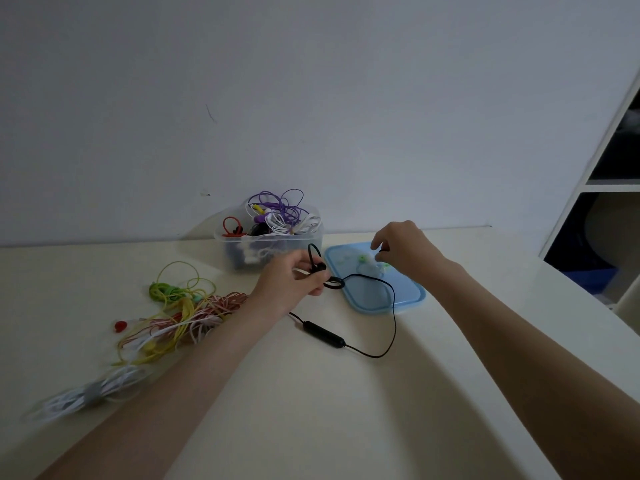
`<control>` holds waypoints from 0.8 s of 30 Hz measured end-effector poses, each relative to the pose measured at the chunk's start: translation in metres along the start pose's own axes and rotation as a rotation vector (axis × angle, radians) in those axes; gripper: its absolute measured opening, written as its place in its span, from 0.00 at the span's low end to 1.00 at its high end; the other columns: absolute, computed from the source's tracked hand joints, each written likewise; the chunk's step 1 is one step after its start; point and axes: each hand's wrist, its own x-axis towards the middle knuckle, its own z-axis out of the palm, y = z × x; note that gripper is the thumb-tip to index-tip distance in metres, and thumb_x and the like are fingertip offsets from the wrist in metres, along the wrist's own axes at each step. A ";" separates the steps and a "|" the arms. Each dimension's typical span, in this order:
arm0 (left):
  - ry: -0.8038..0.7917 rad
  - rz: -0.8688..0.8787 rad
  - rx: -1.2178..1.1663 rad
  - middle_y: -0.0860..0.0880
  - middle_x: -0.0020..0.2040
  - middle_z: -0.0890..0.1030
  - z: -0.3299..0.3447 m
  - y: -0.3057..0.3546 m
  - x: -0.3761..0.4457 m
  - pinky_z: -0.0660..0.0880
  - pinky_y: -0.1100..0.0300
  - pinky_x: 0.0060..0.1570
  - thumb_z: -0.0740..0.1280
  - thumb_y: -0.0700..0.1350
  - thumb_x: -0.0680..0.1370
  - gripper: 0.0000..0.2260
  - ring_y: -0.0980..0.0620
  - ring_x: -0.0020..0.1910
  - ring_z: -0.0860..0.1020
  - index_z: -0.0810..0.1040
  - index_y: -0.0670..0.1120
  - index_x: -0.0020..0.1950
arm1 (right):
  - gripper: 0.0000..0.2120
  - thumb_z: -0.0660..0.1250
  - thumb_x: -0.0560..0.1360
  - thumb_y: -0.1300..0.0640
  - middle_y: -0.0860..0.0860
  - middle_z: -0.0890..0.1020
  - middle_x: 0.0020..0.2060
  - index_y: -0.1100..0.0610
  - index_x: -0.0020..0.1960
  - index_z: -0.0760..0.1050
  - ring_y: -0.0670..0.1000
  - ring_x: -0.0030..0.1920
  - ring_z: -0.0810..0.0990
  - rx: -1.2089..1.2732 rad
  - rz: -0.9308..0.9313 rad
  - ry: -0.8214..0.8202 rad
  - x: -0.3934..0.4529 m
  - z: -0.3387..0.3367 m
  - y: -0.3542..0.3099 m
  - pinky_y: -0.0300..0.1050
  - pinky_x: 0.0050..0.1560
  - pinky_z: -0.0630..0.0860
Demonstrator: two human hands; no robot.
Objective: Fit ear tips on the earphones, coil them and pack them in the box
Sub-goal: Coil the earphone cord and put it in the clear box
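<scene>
My left hand (292, 284) grips the black earphones (320, 270) by their ear-hook buds, just left of the blue lid (408, 299). Their black cable loops over the lid and down to an inline remote (323, 334) lying on the table. My right hand (403, 249) hovers over the lid and pinches a small dark ear tip (381, 251) between thumb and fingers. Several loose ear tips, green and pale, lie on the lid (363, 260). The clear plastic box (270, 249) stands behind, filled with purple, white and red earphones.
A tangle of green, yellow, red and white earphone cables (180, 313) lies at the left of the table. A coiled white cable bundle (93, 393) sits near the front left. A white shelf unit (609, 188) stands at the right.
</scene>
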 end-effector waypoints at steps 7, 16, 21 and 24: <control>-0.049 0.050 -0.060 0.45 0.42 0.77 0.000 0.004 -0.004 0.71 0.74 0.29 0.66 0.34 0.75 0.06 0.62 0.28 0.78 0.75 0.45 0.45 | 0.10 0.68 0.73 0.65 0.59 0.81 0.49 0.63 0.54 0.79 0.56 0.49 0.80 0.033 -0.018 0.021 -0.003 -0.002 -0.001 0.44 0.52 0.75; -0.037 0.012 -0.233 0.47 0.44 0.77 -0.002 -0.001 0.001 0.78 0.66 0.34 0.64 0.29 0.74 0.11 0.59 0.28 0.79 0.73 0.45 0.47 | 0.05 0.68 0.72 0.66 0.46 0.79 0.28 0.62 0.45 0.82 0.39 0.24 0.74 0.759 0.006 0.072 -0.041 0.030 -0.041 0.30 0.35 0.73; -0.059 0.012 -0.159 0.48 0.43 0.77 -0.003 0.000 0.000 0.78 0.66 0.35 0.65 0.30 0.74 0.11 0.59 0.29 0.79 0.72 0.45 0.49 | 0.06 0.67 0.73 0.66 0.51 0.81 0.34 0.57 0.44 0.81 0.43 0.32 0.77 1.023 0.024 -0.024 -0.050 0.033 -0.044 0.34 0.39 0.75; -0.094 0.024 -0.099 0.49 0.42 0.77 -0.004 0.001 -0.002 0.78 0.66 0.35 0.66 0.31 0.74 0.12 0.59 0.30 0.80 0.73 0.47 0.47 | 0.07 0.68 0.72 0.66 0.48 0.80 0.30 0.55 0.39 0.79 0.40 0.28 0.76 1.024 0.030 -0.025 -0.052 0.035 -0.042 0.33 0.35 0.74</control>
